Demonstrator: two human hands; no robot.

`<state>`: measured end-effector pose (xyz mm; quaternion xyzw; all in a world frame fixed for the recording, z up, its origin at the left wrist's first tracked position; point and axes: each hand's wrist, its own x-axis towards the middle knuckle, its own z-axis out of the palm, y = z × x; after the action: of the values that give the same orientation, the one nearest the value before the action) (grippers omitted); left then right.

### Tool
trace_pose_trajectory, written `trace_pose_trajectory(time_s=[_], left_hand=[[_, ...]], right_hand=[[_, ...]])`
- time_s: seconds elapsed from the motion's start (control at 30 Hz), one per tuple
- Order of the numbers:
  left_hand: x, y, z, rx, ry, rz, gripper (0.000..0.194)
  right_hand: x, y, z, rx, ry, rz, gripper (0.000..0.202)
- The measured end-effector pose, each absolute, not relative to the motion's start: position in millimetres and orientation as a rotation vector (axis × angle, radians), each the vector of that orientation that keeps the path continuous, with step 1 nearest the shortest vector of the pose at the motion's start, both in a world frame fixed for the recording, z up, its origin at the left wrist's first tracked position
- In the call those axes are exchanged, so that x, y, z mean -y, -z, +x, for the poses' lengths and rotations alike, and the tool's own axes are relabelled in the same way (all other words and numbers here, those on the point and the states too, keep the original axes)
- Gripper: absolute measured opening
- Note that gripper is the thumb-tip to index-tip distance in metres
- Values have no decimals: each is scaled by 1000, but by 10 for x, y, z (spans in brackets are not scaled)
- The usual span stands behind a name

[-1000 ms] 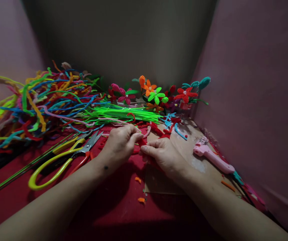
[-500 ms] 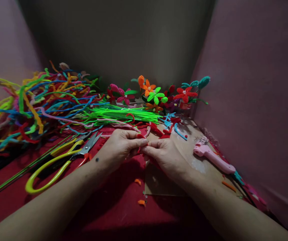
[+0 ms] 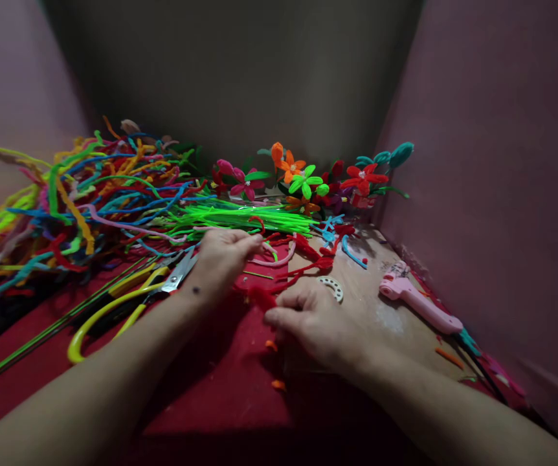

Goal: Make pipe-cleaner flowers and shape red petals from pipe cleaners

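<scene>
My right hand pinches a red fuzzy pipe-cleaner piece between thumb and fingers, above the red cloth. My left hand is apart from it, up and to the left, its fingers pressed together; whatever they may hold is hidden. Just past the hands lie red pipe-cleaner petals on thin stems and a pink pipe cleaner. A pale curved piece with holes shows behind my right hand. Yellow-handled scissors rest beside my left forearm, partly covered by it.
A tangled heap of coloured pipe cleaners fills the left. Bright green pipe cleaners lie in the middle, with finished pipe-cleaner flowers behind. On the brown board at right sits a pink glue gun. Orange scraps dot the cloth.
My hands have separated: the left moved up and away, the right moved slightly down with the red piece. The pale curved piece and a pink pipe cleaner have come into sight.
</scene>
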<state>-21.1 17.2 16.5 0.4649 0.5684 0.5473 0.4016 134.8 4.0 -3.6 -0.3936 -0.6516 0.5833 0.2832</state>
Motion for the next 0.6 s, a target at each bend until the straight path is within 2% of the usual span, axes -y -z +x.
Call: trace_pose_trajectory(time_s=[0.13,0.23,0.33,0.6], left_hand=[[-214,-193,-347,-1347,-1444,1159,31],[-160,-188,-261,-1235,-1221,1136,37],[-86,-154,-126,-1212,-1011,1214,29],[-51,-89,-9,-1360,-1153,1482,17]], right_hand=[[-96,67,1366,1561,-1461,-1065,24],[-172,88,1375,1439,-1528,-981,20],[-197,95,1376,1438,-1531,-894,20],[-196,130,1365,1483,-1563,-929,20]])
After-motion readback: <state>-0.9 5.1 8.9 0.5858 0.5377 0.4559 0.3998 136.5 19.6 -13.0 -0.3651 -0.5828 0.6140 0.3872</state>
